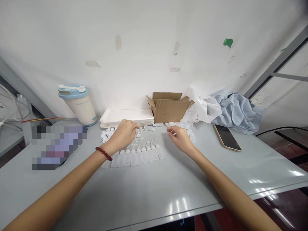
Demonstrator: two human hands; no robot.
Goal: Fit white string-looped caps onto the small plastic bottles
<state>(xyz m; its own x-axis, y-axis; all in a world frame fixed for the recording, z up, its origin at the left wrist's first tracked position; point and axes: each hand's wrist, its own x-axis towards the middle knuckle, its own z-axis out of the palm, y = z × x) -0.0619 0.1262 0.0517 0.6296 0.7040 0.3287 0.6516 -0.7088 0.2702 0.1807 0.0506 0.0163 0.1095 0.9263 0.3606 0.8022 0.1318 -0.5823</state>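
My left hand (124, 134), with a dark red bead bracelet at the wrist, reaches over a pile of thin white cords (139, 133). Its fingers are bent together at the pile's edge, and what they pinch, if anything, is hidden. Below it lies a row of translucent white sleeves (137, 157), side by side, each with a cord loop at its top. To the right, my right hand (180, 137) hovers near several loose translucent sleeves (192, 136); its fingers are loosely curled, thumb apart, nothing visible in them. Small white pieces (106, 134) lie left of the cords.
Behind the cords are stacked white trays (127, 117) and an open cardboard box (169, 110). A tumbler (80, 106) stands at the left, near a blurred-out item (60, 146). On the right are a plastic bag (202, 107), blue cloth (238, 110) and a phone (227, 137).
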